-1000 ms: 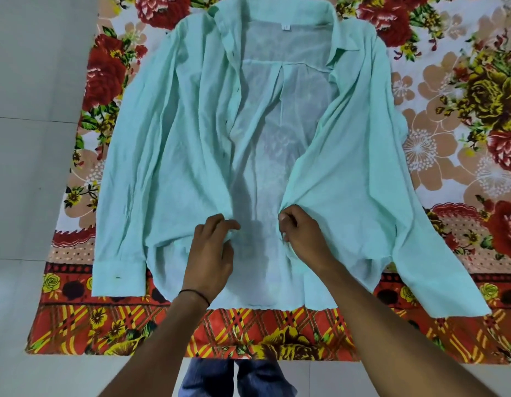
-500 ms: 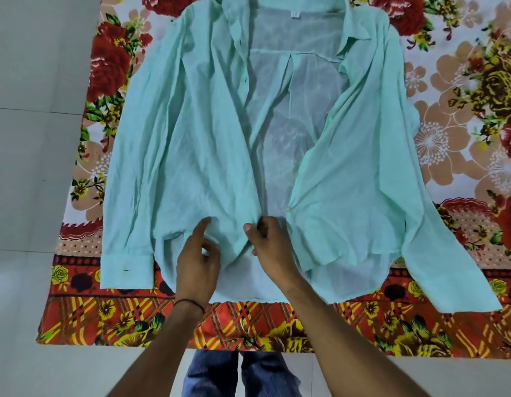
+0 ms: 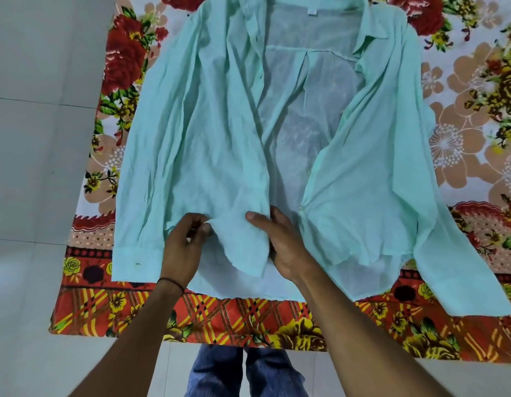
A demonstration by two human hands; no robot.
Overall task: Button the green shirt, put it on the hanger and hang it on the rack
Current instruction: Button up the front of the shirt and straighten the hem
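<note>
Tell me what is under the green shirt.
The green shirt lies on a floral cloth, whose flowers show faintly through the shirt's thin, open middle. Anything else beneath the thicker fabric at the sides is covered.

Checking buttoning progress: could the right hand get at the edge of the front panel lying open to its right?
Probably yes. The open panel's edge lies uncovered close beside the right hand, nothing between; but that hand grips the other panel.
</note>
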